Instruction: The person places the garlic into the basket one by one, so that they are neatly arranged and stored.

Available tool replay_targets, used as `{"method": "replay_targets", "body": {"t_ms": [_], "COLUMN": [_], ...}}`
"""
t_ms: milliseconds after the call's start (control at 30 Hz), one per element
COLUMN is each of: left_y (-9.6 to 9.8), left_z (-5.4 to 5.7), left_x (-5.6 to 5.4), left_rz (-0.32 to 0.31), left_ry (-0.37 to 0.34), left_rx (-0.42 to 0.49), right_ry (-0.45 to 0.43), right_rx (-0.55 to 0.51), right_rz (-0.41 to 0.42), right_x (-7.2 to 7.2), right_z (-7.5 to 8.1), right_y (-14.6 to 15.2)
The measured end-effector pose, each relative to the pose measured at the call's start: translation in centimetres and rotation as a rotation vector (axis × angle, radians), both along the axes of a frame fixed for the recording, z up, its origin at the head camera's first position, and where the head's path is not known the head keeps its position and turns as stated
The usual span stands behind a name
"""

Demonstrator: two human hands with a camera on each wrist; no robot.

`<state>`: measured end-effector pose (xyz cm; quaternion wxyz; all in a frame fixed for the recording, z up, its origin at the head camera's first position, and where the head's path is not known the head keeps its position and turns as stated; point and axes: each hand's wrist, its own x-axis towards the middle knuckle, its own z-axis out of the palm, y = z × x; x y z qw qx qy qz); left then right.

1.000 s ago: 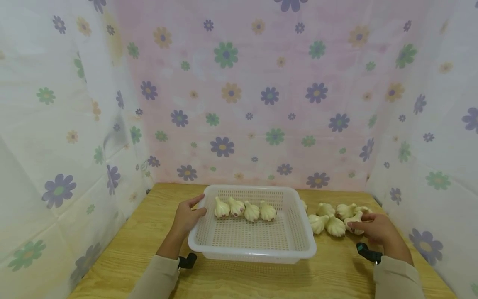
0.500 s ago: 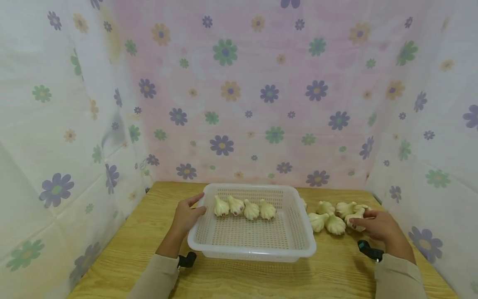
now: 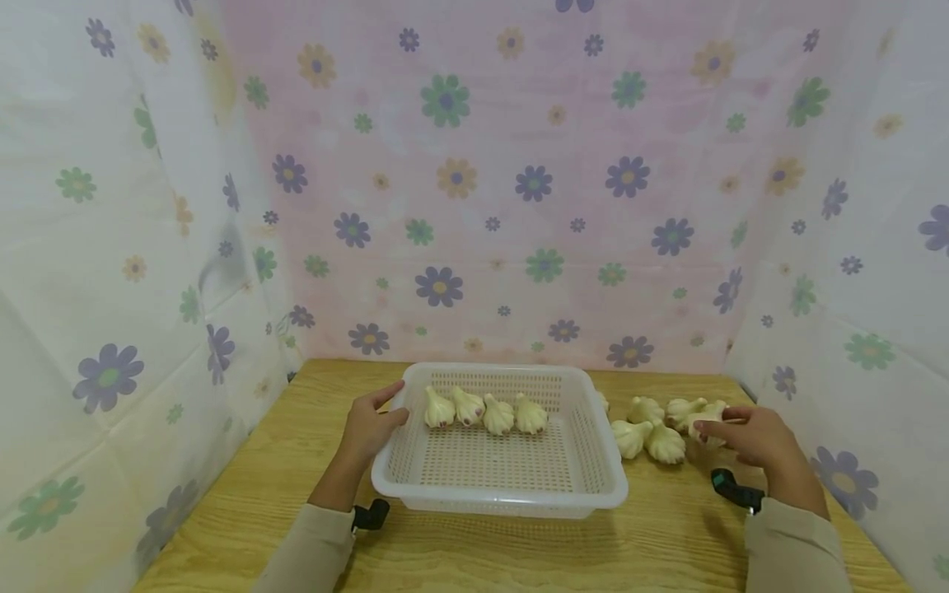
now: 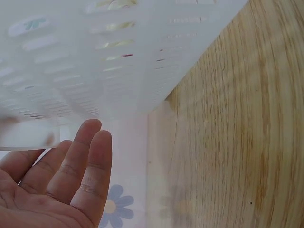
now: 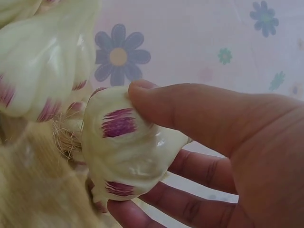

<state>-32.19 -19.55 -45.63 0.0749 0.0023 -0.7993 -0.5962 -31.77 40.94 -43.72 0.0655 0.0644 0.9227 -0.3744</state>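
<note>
My left hand [image 3: 372, 430] grips the left rim of a white plastic basket [image 3: 511, 500]. In the left wrist view its fingers [image 4: 90, 166] lie under the rim, against the slotted wall, and the blurred thumb is at the rim's edge. A row of several garlic bulbs [image 3: 499, 415] lies along the back inside the basket. To the right of it, my right hand [image 3: 764, 436] holds a garlic bulb [image 5: 135, 156] between thumb and fingers. That bulb is whitish with purple patches and dry roots. Other garlic bulbs [image 3: 666, 445] lie in a loose group beside it.
Everything stands on a wood-grain table [image 3: 474, 556]. Flower-printed cloth [image 3: 519, 206] hangs behind it and at both sides. Part of another garlic bulb [image 3: 604, 402] shows behind the basket's right wall. Each wrist carries a black camera mount [image 3: 737, 492].
My right hand has lifted slightly with the garlic bulb in its fingers, moving up and away from the front of the group. The left hand and basket stay in place.
</note>
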Motion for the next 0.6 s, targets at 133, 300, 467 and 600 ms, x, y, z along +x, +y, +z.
{"method": "replay_targets", "body": {"t_ms": [133, 300, 467, 600], "left_y": [0.0, 0.0, -0.1, -0.1], "left_z": [0.0, -0.2, -0.3, -0.2], "left_x": [0.0, 0.1, 0.0, 0.0], "left_rz": [-0.005, -0.007, 0.008, 0.002], "left_ry": [0.004, 0.005, 0.006, 0.007], "left_rx": [0.001, -0.001, -0.011, -0.001], "right_ry": [0.02, 0.066, 0.103, 0.138], "right_rx": [0.024, 0.06, 0.08, 0.096], "right_rz": [0.008, 0.019, 0.034, 0.032], "right_x": [0.4, 1.1, 1.2, 0.9], "right_z": [0.9, 1.6, 2.4, 2.5], "right_y": [-0.5, -1.2, -2.2, -2.8]}}
